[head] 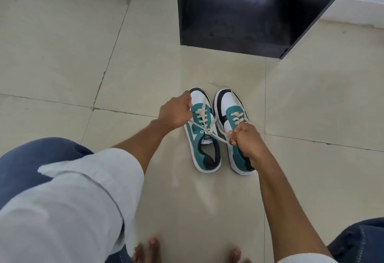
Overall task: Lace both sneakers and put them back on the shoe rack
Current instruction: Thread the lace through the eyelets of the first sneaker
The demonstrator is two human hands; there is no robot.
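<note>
i'm looking down at a pale tiled floor (72, 59) with thin dark grout lines, and it fills most of my view. ahead of me stands the black shoe rack (234, 13), open in front, its lower shelf dark and bare, with a pale wall strip showing through the back. my left sleeve (68, 200) is light grey and rolled at the forearm, lying over a blue denim knee (25, 163); my bare toes (153, 248) show at the bottom edge. the two sneakers sit side by side on the floor, toes pointing toward the rack, well short of it. the left sneaker (202, 144) is teal with a white toe, black trim at the tip, a black lining and a white sole rim; a white tongue label shows at its throat, and cream laces cross up its eyelets. the right sneaker (230, 104) matches it in colour, and its heel half is covered by my right hand (247, 142). my left hand (175, 113) is closed with its fingers pinching one end of the left sneaker's lace (205, 130), and the right hand's fingers are curled tight on the other end; the lace runs taut between both fists, crossing above the tongue.
</note>
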